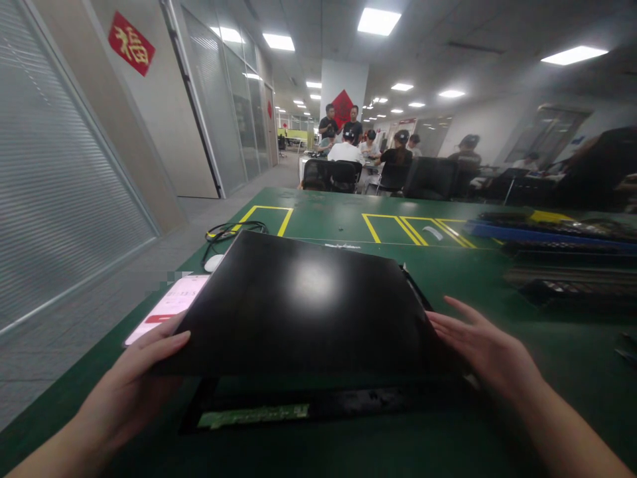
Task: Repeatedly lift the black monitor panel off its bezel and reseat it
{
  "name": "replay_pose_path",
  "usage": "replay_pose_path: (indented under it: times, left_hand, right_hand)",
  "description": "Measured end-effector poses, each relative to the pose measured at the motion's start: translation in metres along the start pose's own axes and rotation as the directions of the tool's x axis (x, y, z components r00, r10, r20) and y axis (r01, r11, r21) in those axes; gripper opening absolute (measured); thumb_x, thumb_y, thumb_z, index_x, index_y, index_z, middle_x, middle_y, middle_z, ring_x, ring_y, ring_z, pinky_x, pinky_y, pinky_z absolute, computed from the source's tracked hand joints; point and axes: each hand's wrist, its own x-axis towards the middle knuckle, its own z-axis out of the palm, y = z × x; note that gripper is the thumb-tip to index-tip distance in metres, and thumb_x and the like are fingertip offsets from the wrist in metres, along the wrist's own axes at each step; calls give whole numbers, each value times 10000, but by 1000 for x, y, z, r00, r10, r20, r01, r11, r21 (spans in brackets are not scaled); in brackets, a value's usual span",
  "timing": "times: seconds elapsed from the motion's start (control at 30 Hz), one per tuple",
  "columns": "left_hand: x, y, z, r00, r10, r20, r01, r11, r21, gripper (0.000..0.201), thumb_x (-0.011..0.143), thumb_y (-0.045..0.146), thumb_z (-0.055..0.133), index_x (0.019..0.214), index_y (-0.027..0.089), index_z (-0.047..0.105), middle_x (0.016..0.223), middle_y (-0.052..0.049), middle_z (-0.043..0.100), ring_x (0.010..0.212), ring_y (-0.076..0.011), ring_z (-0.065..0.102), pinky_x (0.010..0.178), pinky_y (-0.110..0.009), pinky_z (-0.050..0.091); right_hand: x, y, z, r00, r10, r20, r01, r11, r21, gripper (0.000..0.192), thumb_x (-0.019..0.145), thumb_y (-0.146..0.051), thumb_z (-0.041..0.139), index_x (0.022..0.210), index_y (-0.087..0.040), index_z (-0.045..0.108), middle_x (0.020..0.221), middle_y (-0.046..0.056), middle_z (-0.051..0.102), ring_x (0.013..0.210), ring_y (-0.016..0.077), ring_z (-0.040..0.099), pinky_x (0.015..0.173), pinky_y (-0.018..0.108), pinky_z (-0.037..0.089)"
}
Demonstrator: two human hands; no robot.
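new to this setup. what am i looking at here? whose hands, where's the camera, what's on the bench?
There is no machine here: a person works with bare hands, and the single picture comes from a camera worn on their head, looking forward and down. The left hand and right hand grip the two sides of a large black panel, glossy enough to reflect a ceiling light. Its near edge is lifted above a dark frame lying on the green table. Left of the panel lie a phone with its screen lit, a white mouse and a black cable. Yellow taped boxes mark the table, and dark trays are stacked at the right. Other people sit at desks in the background.
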Motion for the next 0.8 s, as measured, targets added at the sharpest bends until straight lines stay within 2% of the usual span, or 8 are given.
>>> replay_pose_path:
  times: [0.13,0.27,0.43,0.67,0.8]
  left_hand:
    - [-3,-5,8,1000,-18,0,18,1000,-22,687,702,318,793,1365,268,617,1133,-1,785,1100,-294,698,925,-306,569]
    - [-5,-9,11,999,-40,23,40,999,-10,668,734,333,784,1376,286,604,1146,14,779,1106,-290,696,912,-309,576]
    - [-4,-11,12,996,-75,53,76,997,-18,644,714,330,809,1334,297,640,1172,9,769,1130,-290,684,932,-315,566]
    - [-6,-15,15,984,-110,137,113,994,-11,554,746,346,797,1286,304,678,1205,-14,755,1126,-302,687,925,-357,567]
    - [-4,-17,14,987,-107,122,106,994,18,572,740,337,796,1295,268,674,1226,-55,746,1095,-322,701,912,-387,575]
  right_hand:
    - [4,5,-7,999,-24,27,25,999,-28,823,691,-259,667,1455,-196,369,1193,167,708,1147,292,654,1106,471,401]
    - [9,9,-15,999,-11,49,13,999,-46,735,680,-241,710,1376,-253,475,1303,136,657,1130,306,661,1099,493,410]
    - [13,8,-22,999,-37,30,39,997,-69,640,682,-254,738,1296,-244,556,1287,136,666,1109,307,671,1077,492,436]
    - [15,5,-26,999,-46,-22,41,985,-170,615,652,-292,789,1236,-235,605,1249,143,686,1085,311,681,1032,478,481]
    - [14,5,-25,998,-57,-11,53,974,-221,596,658,-327,783,1222,-229,614,1266,145,677,1133,317,657,1044,480,470]
